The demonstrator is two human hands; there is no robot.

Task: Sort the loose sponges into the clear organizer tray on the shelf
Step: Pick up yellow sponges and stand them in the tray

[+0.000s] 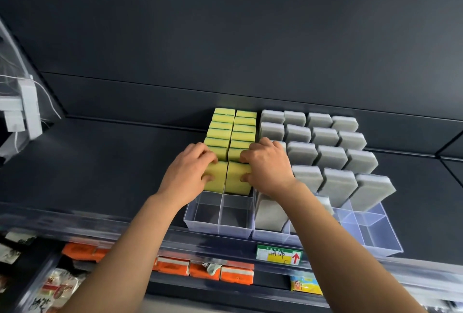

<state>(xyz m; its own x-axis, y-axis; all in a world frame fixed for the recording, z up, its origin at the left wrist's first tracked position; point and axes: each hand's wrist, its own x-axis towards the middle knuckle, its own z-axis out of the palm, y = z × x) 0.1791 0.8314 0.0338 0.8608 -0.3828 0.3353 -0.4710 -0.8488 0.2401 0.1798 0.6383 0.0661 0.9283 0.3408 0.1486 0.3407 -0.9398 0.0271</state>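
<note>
A clear organizer tray (217, 228) stands on the dark shelf, holding two columns of upright yellow sponges (233, 127) with green backs. My left hand (188, 167) grips the front yellow sponge (217, 177) of the left column. My right hand (268, 165) grips the front yellow sponge (236, 179) of the right column. Both sponges stand upright in their compartments, side by side. The two front compartments below them hold nothing.
To the right, clear trays (375, 237) hold several upright grey sponges (325, 137). A green and yellow price label (279, 254) sits on the shelf rail. Orange packets (204, 271) lie on the shelf below. A white fixture (22, 112) hangs at far left.
</note>
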